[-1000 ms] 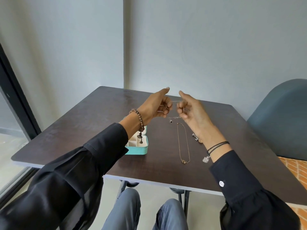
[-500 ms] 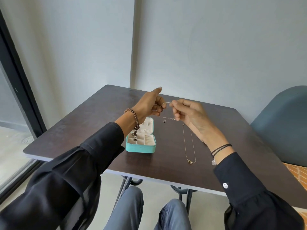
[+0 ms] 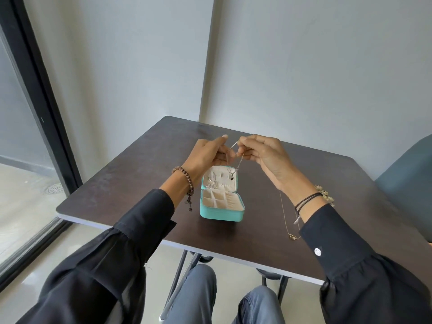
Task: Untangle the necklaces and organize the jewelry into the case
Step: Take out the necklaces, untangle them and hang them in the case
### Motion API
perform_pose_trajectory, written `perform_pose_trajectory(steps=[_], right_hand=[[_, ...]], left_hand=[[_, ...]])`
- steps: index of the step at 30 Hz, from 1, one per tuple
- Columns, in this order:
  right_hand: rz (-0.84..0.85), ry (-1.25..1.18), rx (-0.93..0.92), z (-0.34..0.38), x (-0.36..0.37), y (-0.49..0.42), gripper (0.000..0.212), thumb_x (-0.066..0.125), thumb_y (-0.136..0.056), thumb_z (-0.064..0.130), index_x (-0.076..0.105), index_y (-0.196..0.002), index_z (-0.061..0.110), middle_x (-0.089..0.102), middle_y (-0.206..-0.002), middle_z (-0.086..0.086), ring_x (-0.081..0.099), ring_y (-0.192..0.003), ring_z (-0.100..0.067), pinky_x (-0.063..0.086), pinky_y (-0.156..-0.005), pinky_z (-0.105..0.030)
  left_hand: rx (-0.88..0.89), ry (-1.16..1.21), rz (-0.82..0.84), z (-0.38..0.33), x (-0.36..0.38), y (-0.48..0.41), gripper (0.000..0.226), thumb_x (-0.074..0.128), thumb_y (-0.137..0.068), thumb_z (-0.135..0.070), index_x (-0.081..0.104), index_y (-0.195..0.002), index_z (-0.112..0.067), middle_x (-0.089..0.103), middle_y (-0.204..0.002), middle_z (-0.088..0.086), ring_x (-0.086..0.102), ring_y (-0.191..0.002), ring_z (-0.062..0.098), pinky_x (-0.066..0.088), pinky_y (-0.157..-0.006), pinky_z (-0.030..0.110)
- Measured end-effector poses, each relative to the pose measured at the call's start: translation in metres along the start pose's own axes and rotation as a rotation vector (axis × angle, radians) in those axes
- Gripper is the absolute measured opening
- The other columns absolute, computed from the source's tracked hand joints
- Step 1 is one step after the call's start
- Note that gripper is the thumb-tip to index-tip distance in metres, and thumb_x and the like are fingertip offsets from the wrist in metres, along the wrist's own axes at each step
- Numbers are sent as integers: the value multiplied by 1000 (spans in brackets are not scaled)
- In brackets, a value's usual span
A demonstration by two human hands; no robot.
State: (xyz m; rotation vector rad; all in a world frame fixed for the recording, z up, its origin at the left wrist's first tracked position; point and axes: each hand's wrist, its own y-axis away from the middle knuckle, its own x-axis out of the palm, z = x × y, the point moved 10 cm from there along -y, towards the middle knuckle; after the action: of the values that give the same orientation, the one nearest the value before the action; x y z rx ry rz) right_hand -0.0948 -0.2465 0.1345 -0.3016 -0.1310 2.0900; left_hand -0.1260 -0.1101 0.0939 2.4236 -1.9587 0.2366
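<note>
Case lid (image 3: 221, 177) upright centre; gold necklace (image 3: 291, 237) right; table (image 3: 131, 174) room left.

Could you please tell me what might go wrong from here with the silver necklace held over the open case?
1. The silver necklace, pinched between the left hand and right hand, dangles close to chains in the lid of the case and may tangle with them.
2. The gold necklace lies beside the right sleeve near the edge of the table; the sleeve might drag it off.

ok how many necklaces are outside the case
2: silver necklace pinched by left hand and right hand above the case; gold necklace on the table beside the right wrist. Sleeves may hide more.
</note>
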Motion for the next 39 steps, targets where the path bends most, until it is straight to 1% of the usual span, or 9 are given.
perform_pose_trajectory(steps=[5,9,14,17,24,27,30,35,39], right_hand=[[-1,22,37,-15,9,-14,18,62,-100,18,71,-91,5,72,-83,-11,68,-86,-24,53,-91,-38],[-13,27,67,-26,13,-18,17,61,-100,16,70,-92,4,71,-83,-11,69,-83,-23,54,-86,-34],[-7,44,84,-33,17,-21,18,61,-99,16,70,-91,4,71,-82,-12,68,-83,-25,54,-86,-35],[-7,43,84,-35,19,-20,19,61,-100,16,70,-93,1,70,-84,-13,68,-84,-26,53,-88,-38],[-9,37,103,-40,22,-14,19,60,-100,16,70,-92,2,70,-81,-11,66,-83,-23,51,-87,-39],[6,42,115,-43,24,-11,19,60,-100,16,70,-92,3,70,-81,-11,67,-83,-23,51,-85,-37],[25,57,114,-42,27,-8,19,60,-100,17,70,-92,4,70,-79,-9,67,-83,-24,51,-83,-35],[39,59,96,-38,29,-6,20,58,-100,18,70,-88,6,69,-75,-6,66,-82,-24,52,-81,-35],[42,110,99,-42,30,-5,21,59,-100,19,70,-88,7,69,-75,-5,67,-81,-22,52,-81,-34]], left_hand=[[4,-184,-211,27,-52,-4,30,58,-99,-30,75,-85,-9,76,-87,5,72,-80,17,53,-66,22],[-16,-425,-352,53,-81,-1,22,61,-96,-33,70,-93,-13,74,-89,3,70,-85,19,58,-79,32],[-53,-627,-285,82,-80,-5,38,62,-92,-49,64,-115,-19,71,-110,-3,69,-95,19,59,-86,43],[-64,-721,-272,83,-77,-6,44,63,-90,-54,62,-121,-23,71,-113,-8,68,-99,14,59,-87,43],[-102,-599,-295,93,-86,-7,37,72,-80,-56,68,-108,-32,74,-100,-16,70,-90,8,58,-88,41],[-75,-524,-251,93,-84,-5,35,73,-77,-57,69,-103,-35,75,-94,-19,68,-75,5,59,-84,39],[-38,-369,-199,89,-79,0,35,78,-75,-54,71,-102,-33,77,-93,-14,61,-58,7,56,-71,35],[-4,-234,-131,80,-71,5,25,79,-83,-40,77,-102,-24,78,-93,-6,54,-55,0,43,-56,22],[22,-158,-125,75,-69,11,20,78,-86,-29,78,-103,-18,75,-78,-10,44,-49,1,36,-47,15]])
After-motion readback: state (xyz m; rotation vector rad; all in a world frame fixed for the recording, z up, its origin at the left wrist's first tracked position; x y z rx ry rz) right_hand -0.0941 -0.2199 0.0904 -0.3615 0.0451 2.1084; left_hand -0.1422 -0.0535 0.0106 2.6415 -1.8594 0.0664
